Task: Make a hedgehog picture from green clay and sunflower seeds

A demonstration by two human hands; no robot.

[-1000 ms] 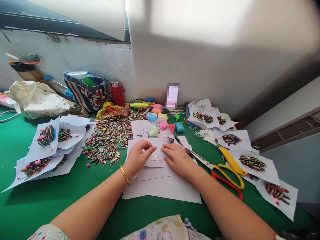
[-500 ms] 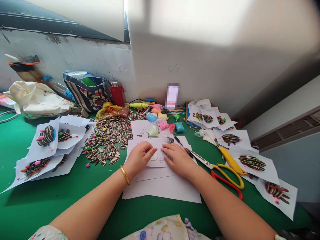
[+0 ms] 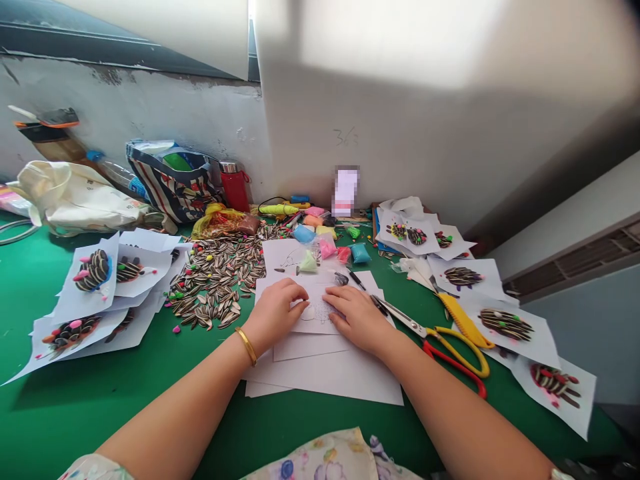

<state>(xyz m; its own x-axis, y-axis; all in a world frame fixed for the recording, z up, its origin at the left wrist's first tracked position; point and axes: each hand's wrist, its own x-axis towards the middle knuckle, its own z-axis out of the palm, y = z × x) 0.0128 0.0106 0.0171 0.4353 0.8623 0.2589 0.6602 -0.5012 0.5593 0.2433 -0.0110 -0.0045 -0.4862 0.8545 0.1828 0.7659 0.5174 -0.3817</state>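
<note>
My left hand (image 3: 274, 315) rests with curled fingers on a small white sheet with a pencil drawing (image 3: 320, 309), and a gold bangle (image 3: 246, 346) circles that wrist. My right hand (image 3: 356, 321) presses the same sheet from the other side, its fingertips close to a small white blob (image 3: 309, 312), possibly clay. Nothing shows held in either hand. Further sheets of white paper (image 3: 325, 373) lie beneath both hands. To the right of my right hand are red-and-yellow-handled scissors (image 3: 450, 353).
A green tabletop (image 3: 60, 427) carries a heap of striped sunflower seeds (image 3: 215, 280), small bags of coloured clay (image 3: 325, 248), a yellow utility knife (image 3: 463, 320), and several seed-decorated paper sheets (image 3: 505, 325) on both sides. Bags and a red flask (image 3: 235, 190) stand against the wall.
My left hand has shifted slightly back to the left on the sheet, showing more of the white blob. My right hand stays almost in place.
</note>
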